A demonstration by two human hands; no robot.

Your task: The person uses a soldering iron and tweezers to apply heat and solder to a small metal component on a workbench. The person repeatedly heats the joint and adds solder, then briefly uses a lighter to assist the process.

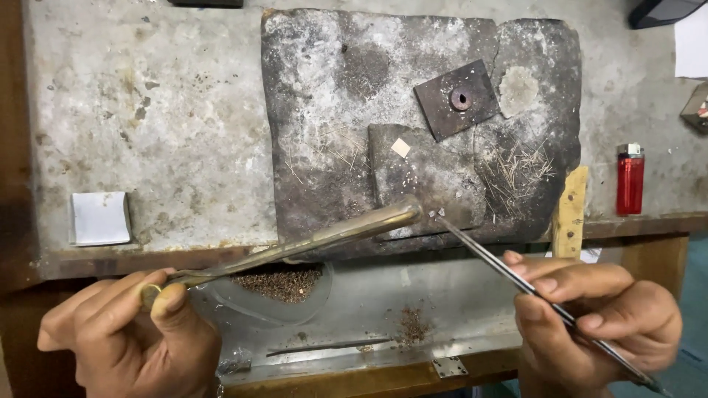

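The left hand (pixel 129 332) grips one long brass pipe (pixel 295 247). The right hand (pixel 590 317) pinches one thin steel tweezers (pixel 509 276). Both tips meet at the front edge of the rough, burnt block (pixel 332 110).

Red lighter (pixel 630 179), white paper sq. (pixel 100 217), perforated plate (pixel 457 99)

Few items fit. White square paper packet (pixel 100 218) lies flat at the left of the grey surface (pixel 177 147), near its front edge. Red lighter (pixel 630 178) with white top stands out on the right side of the surface; any label on it too small to tell. White paper sheet (pixel 692 40) at top right corner, cut off by frame edge. Small boxlike item (pixel 697 109) at right edge, partly visible, kind unclear. No signs or screens.
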